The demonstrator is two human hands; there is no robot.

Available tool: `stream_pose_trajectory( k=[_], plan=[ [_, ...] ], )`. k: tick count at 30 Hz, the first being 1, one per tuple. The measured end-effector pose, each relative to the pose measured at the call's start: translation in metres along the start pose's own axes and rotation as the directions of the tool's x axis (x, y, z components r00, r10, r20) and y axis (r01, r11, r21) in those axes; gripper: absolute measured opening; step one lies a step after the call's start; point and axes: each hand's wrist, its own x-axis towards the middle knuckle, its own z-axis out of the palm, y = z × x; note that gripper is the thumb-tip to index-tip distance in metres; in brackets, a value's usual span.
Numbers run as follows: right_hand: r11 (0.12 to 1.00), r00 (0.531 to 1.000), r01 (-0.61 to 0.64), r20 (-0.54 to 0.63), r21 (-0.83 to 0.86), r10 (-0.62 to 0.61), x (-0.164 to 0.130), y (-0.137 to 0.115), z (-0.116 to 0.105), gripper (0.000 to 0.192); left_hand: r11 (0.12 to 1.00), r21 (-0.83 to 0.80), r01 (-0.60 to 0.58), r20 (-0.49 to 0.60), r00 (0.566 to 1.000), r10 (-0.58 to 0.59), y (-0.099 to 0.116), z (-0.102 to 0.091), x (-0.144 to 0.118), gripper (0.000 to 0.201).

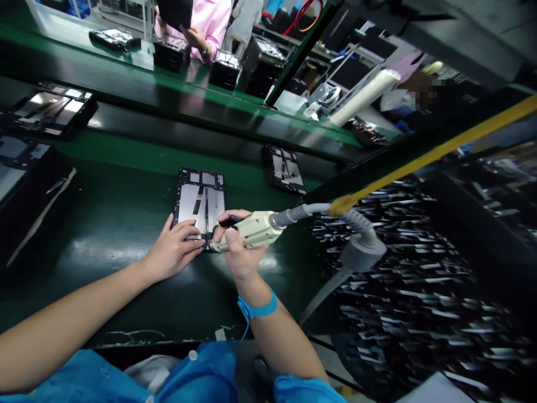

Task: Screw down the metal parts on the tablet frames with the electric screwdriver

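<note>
Lay flat on the green belt [126, 162], long axis running away from the body, the opened tablet [199, 202], pinned at its near edge by the flattened left hand [170, 252], right hand [239, 246] gripping the electric screwdriver [251, 230], tip at its near right corner.

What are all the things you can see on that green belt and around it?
opened tablet: one, black frame with silvery inside, on the green belt under both hands
electric screwdriver: one, cream, gripped over the tablet's near edge
screwdriver cable: one, grey, runs right from the tool
other opened tablet: one, black, further along the belt
trays of tablets: a few, black, at left
conveyor belt: one, green
co-worker's sleeve: one, pink, far side of the line
wrist strap: one, blue, on the right wrist
left hand: one, pressing the tablet
right hand: one, holding the screwdriver
</note>
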Motion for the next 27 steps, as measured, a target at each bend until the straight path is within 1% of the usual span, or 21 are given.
stream_pose_trajectory(
  k=[6, 9, 15, 20, 22, 25, 27],
  plan=[
    [0.999, 1.000, 0.000, 0.013, 0.047, -0.001, -0.002, 0.003, 0.003, 0.025, 1.000, -0.011, 0.006, -0.001, 1.000, -0.006, 0.001, 0.000, 0.001, 0.024],
    [1.000, 1.000, 0.001, 0.017, 0.022, -0.002, -0.003, 0.004, 0.003, 0.024, 1.000, -0.020, 0.014, -0.012, 1.000, -0.014, 0.002, 0.000, 0.001, 0.022],
    [0.998, 0.999, 0.046, -0.001, -0.032, -0.046, -0.005, 0.008, 0.003, 0.025, 1.000, -0.013, 0.016, -0.001, 1.000, -0.016, 0.003, 0.000, 0.001, 0.021],
    [0.998, 0.998, 0.037, 0.052, -0.052, -0.034, -0.010, 0.014, 0.001, 0.027, 1.000, 0.001, 0.013, 0.012, 1.000, -0.013, 0.002, -0.001, 0.000, 0.022],
    [0.998, 0.998, 0.031, 0.052, -0.051, -0.028, -0.011, 0.016, 0.002, 0.027, 1.000, 0.013, 0.004, 0.019, 1.000, -0.005, 0.001, -0.001, -0.001, 0.022],
    [0.999, 1.000, 0.021, 0.022, -0.045, -0.020, -0.010, 0.013, 0.002, 0.028, 1.000, 0.023, -0.004, 0.021, 1.000, 0.003, 0.000, 0.000, -0.001, 0.022],
    [1.000, 1.000, 0.020, -0.001, -0.018, -0.020, -0.006, 0.005, -0.002, 0.028, 1.000, 0.024, -0.002, 0.014, 1.000, 0.002, -0.001, 0.000, -0.002, 0.022]
  ],
)
